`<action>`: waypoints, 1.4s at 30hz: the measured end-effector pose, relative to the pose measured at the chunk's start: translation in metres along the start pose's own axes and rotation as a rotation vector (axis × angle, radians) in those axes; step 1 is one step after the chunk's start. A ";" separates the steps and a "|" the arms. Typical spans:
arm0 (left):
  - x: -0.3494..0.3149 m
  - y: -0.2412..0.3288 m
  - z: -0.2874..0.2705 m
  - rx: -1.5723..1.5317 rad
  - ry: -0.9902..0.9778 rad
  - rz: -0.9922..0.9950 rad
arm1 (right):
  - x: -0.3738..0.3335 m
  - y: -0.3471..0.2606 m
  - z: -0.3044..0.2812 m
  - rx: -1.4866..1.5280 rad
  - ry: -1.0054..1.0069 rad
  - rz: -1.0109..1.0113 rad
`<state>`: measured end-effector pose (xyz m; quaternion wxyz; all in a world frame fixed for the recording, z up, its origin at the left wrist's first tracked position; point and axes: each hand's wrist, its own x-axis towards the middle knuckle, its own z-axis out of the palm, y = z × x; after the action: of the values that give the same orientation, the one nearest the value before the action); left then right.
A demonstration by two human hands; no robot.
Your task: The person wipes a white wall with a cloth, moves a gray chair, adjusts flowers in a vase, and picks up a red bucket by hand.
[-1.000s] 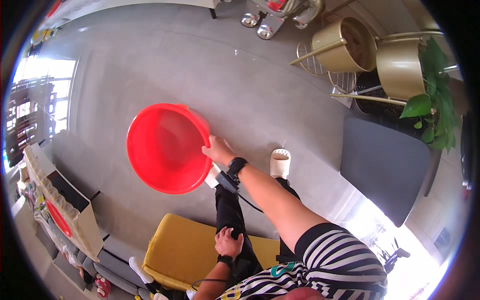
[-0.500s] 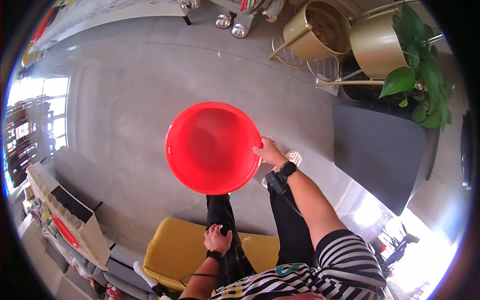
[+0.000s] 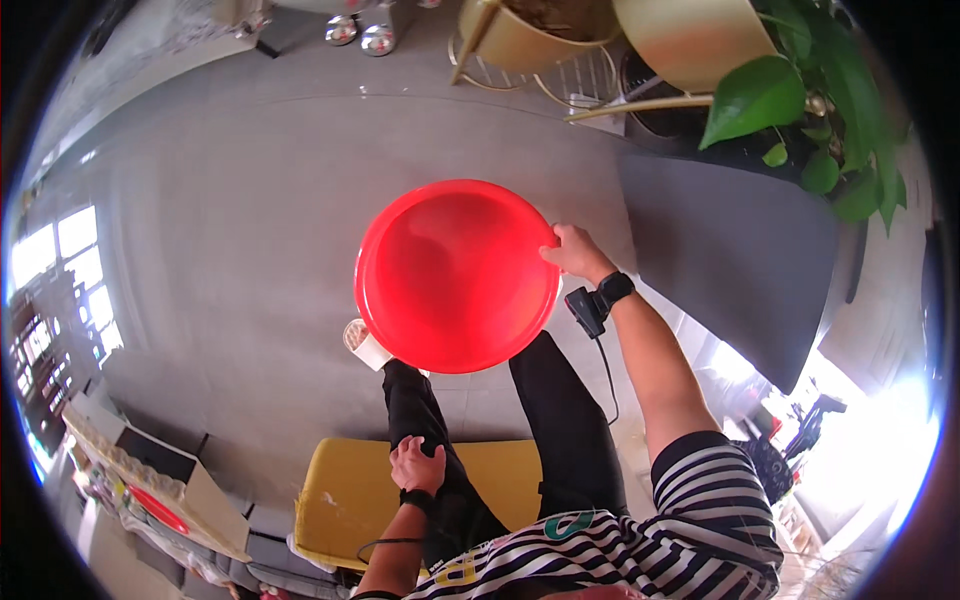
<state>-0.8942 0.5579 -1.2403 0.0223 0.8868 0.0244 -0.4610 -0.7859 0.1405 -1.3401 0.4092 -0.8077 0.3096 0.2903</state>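
Note:
A round red plastic basin (image 3: 455,275) hangs in front of my knees, tipped so its inside faces me. My right hand (image 3: 578,252) is closed on the basin's right rim, thumb over the edge. Nothing else shows inside the bowl. My left hand (image 3: 417,466) lies open on my left knee, its fingers loosely spread on the black trousers (image 3: 440,500). Each wrist wears a black band, and a small black device (image 3: 586,311) with a cable sits beside the right one. A light shoe (image 3: 366,343) shows past the basin's left edge.
Under me is a yellow bench (image 3: 350,490). Grey floor tiles (image 3: 230,220) spread ahead. At the far right stand gold planters (image 3: 690,40) with a leafy plant (image 3: 755,100), near a dark grey panel (image 3: 730,250). A white table (image 3: 215,500) with a red item stands at lower left.
The basin has moved right with my right hand, and its tilt has shifted a little. A shoe has come into sight left of it. My left hand stays on my knee.

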 end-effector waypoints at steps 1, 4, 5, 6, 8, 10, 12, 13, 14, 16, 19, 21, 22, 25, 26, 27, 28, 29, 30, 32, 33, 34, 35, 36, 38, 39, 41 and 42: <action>0.003 0.001 -0.005 0.022 -0.023 -0.011 | 0.000 0.007 -0.006 0.012 0.005 0.017; 0.011 -0.004 -0.013 0.059 -0.040 0.003 | 0.006 0.025 -0.021 0.005 0.037 0.067; 0.013 -0.006 -0.015 0.053 -0.028 0.032 | 0.005 0.032 -0.025 0.022 0.029 0.081; 0.015 0.001 -0.019 0.073 -0.040 0.009 | 0.003 0.033 -0.035 -0.014 0.064 0.078; 0.017 0.003 -0.028 0.097 -0.057 -0.003 | 0.004 0.051 -0.045 -0.036 0.115 0.073; 0.023 0.012 -0.033 0.107 -0.074 0.018 | -0.001 0.072 -0.052 -0.059 0.177 0.059; 0.028 0.009 -0.035 0.075 -0.088 0.009 | -0.014 0.077 -0.061 0.084 0.243 0.092; 0.033 0.003 -0.032 0.022 -0.088 0.080 | -0.019 0.097 -0.058 -0.065 0.300 0.064; 0.038 0.017 -0.027 0.055 -0.157 0.073 | -0.034 0.150 -0.043 0.336 0.436 -0.050; 0.042 -0.001 -0.041 0.027 -0.178 0.080 | -0.091 0.095 -0.061 0.190 0.255 0.063; 0.069 -0.021 -0.057 0.050 -0.191 0.270 | -0.199 0.139 -0.047 0.047 0.436 0.031; 0.158 -0.086 -0.031 -0.051 -0.471 0.301 | -0.263 0.144 -0.068 -0.045 0.054 0.386; 0.159 -0.042 -0.038 0.061 -0.476 0.381 | -0.315 0.141 -0.085 -0.094 0.118 0.433; 0.154 0.082 -0.066 0.175 -0.540 0.662 | -0.424 0.141 -0.096 0.062 0.518 0.595; 0.141 0.118 -0.077 0.207 -0.564 0.761 | -0.451 0.144 -0.086 0.074 0.602 0.636; 0.127 0.153 -0.089 0.234 -0.596 0.867 | -0.476 0.157 -0.072 0.116 0.778 0.625; 0.112 0.176 -0.103 0.249 -0.618 0.950 | -0.492 0.157 -0.060 0.153 0.931 0.592; 0.104 0.189 -0.118 0.250 -0.629 1.002 | -0.492 0.125 -0.058 0.248 0.881 0.736; 0.092 0.209 -0.130 0.264 -0.654 1.087 | -0.500 0.119 -0.023 0.227 0.925 0.632; 0.072 0.227 -0.151 0.264 -0.686 1.175 | -0.491 0.051 0.015 0.635 0.985 0.617; 0.047 0.247 -0.158 0.286 -0.728 1.256 | -0.505 0.051 0.062 0.735 0.777 0.625; 0.008 0.280 -0.159 0.331 -0.853 1.377 | -0.503 0.158 0.170 0.200 0.789 -0.029; 0.033 0.260 -0.174 0.292 -0.748 1.302 | -0.489 0.022 0.111 0.959 0.641 0.006; 0.014 0.273 -0.178 0.326 -0.785 1.369 | -0.508 0.004 0.111 0.933 0.704 0.022; -0.012 0.283 -0.185 0.376 -0.826 1.444 | -0.535 -0.033 0.132 0.833 0.780 -0.046; -0.019 0.282 -0.189 0.395 -0.834 1.461 | -0.540 -0.049 0.147 0.797 0.799 -0.086; -0.034 0.284 -0.192 0.424 -0.843 1.496 | -0.546 -0.065 0.160 0.685 0.903 0.332; -0.046 0.284 -0.192 0.451 -0.854 1.517 | -0.543 -0.043 0.176 0.869 0.974 0.509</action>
<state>-0.7452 0.2850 -1.0876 0.1532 0.4010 -0.6692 -0.6065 -1.1391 0.4518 -1.0144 0.4290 -0.5113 0.7255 -0.1681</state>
